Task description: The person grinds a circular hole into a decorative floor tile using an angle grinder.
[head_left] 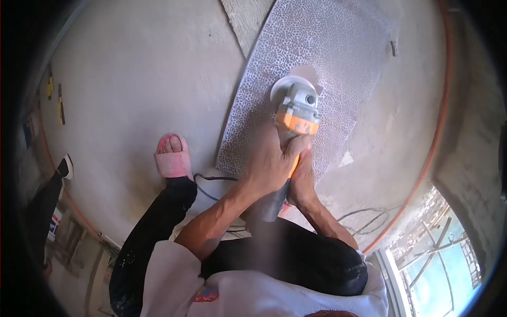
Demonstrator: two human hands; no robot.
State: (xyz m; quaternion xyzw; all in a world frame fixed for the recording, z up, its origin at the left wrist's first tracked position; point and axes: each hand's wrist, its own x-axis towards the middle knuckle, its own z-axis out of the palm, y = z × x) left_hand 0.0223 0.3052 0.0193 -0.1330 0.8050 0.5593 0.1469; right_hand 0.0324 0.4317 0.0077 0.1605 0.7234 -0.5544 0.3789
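Observation:
An orange and grey angle grinder (302, 108) lies in both my hands, its head pointing away from me. My left hand (268, 161) wraps round the body from the left, thumb over the top. From the right, my right hand (302, 177) closes round the same body lower down. The pale round disc (281, 87) of the grinder is over a tile (317, 42) with a raised honeycomb-like pattern on its upturned face. A rounded brownish patch (304, 72) shows just beyond the disc. Hazy dust blurs the area by my left hand and the grinder's rear.
A black cable (214, 178) loops beside my pink slipper (173, 158). More cable (372, 216) lies at right, near an orange line (439, 121) along the floor. Yellow-black tools (60, 104) lie at left, above another person's leg (45, 201). A window (438, 259) is at lower right.

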